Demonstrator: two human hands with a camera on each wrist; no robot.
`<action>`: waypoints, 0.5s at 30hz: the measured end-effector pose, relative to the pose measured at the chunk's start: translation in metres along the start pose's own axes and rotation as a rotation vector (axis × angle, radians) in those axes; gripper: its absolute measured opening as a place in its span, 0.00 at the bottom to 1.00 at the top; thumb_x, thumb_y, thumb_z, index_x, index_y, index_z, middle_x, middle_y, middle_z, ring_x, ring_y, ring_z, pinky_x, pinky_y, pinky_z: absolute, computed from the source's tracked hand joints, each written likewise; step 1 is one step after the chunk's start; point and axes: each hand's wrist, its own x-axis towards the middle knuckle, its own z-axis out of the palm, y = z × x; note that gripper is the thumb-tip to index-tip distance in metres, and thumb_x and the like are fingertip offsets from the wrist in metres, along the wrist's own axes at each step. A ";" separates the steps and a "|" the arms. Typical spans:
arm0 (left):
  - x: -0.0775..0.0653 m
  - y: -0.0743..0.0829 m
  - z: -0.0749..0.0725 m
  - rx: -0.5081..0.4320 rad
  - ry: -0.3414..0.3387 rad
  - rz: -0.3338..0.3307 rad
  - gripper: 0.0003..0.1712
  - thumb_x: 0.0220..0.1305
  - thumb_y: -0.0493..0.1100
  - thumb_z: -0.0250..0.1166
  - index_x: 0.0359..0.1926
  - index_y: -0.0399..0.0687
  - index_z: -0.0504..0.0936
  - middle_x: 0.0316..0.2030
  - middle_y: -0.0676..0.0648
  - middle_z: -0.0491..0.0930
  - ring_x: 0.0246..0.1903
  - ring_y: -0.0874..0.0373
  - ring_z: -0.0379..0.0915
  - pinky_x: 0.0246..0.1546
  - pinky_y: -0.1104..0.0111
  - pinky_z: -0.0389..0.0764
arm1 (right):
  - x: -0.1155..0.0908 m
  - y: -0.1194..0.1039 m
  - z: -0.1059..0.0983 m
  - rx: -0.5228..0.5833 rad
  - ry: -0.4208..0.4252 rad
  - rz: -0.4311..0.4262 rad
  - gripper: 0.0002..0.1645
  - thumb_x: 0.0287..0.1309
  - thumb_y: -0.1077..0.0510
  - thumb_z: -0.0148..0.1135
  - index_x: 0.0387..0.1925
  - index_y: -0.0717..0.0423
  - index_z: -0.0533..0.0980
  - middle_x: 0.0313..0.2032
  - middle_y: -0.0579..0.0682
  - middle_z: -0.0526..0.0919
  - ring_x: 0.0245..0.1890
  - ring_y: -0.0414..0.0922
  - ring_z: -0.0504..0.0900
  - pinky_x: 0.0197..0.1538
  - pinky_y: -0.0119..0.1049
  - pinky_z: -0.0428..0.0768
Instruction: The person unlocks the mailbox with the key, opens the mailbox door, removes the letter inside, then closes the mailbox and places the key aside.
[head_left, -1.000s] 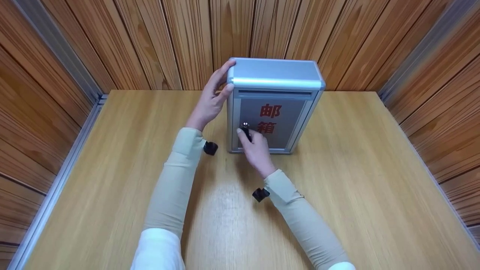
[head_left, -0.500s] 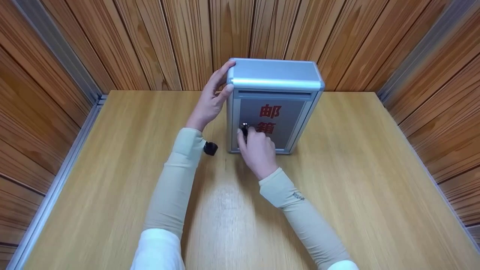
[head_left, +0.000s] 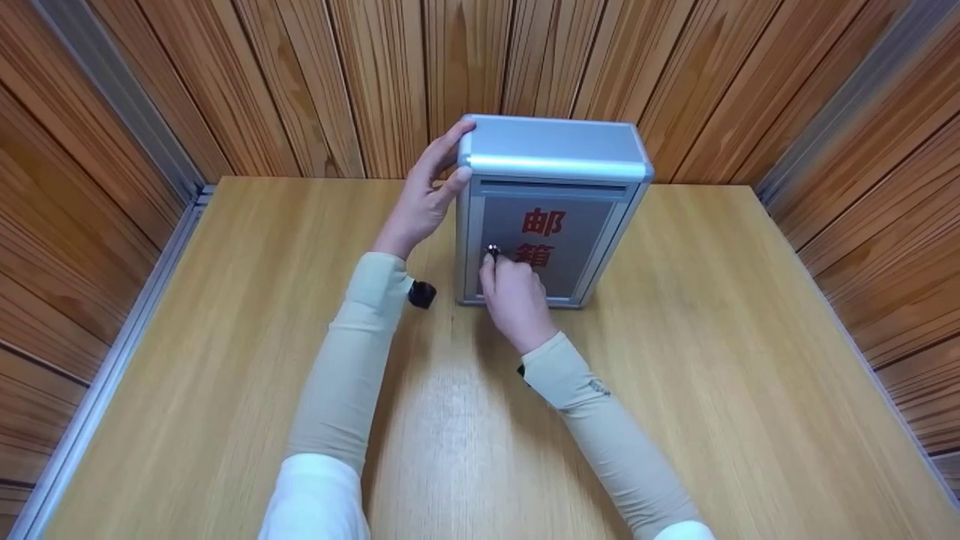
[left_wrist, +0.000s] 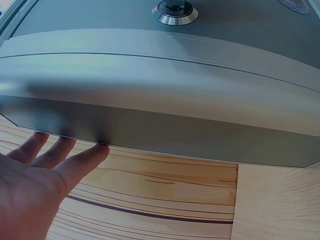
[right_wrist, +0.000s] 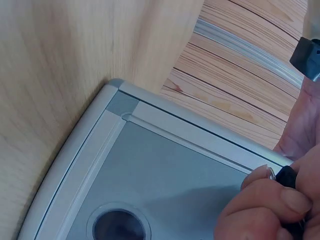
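A silver metal mailbox (head_left: 551, 139) with red characters stands upright at the back of the table. My left hand (head_left: 420, 206) holds its upper left side, with the thumb at the front edge and fingertips along the rear edge. On the left of the front panel is a round lock (left_wrist: 175, 19). My right hand (head_left: 517, 300) pinches a black-headed key (right_wrist: 286, 176) at this lock; a metal ring (right_wrist: 271, 173) shows beside the fingers. Most of the key is hidden by the fingers in the head view.
The wooden table (head_left: 720, 375) extends on both sides of the mailbox. Wood-plank walls (head_left: 382, 82) enclose the back and sides, with metal rails (head_left: 112, 360) at the corners. A mail slot (head_left: 551, 189) runs across the upper front.
My right hand has turned at the wrist, with its back now facing up and the black key head mostly covered. The left hand keeps its place on the mailbox.
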 end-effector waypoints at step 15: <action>0.001 0.000 -0.001 -0.012 -0.002 0.003 0.32 0.62 0.52 0.54 0.65 0.52 0.57 0.59 0.53 0.60 0.56 0.58 0.59 0.51 0.60 0.66 | -0.002 0.001 -0.002 -0.039 0.027 -0.052 0.27 0.65 0.48 0.33 0.14 0.53 0.66 0.11 0.46 0.64 0.08 0.40 0.63 0.11 0.34 0.62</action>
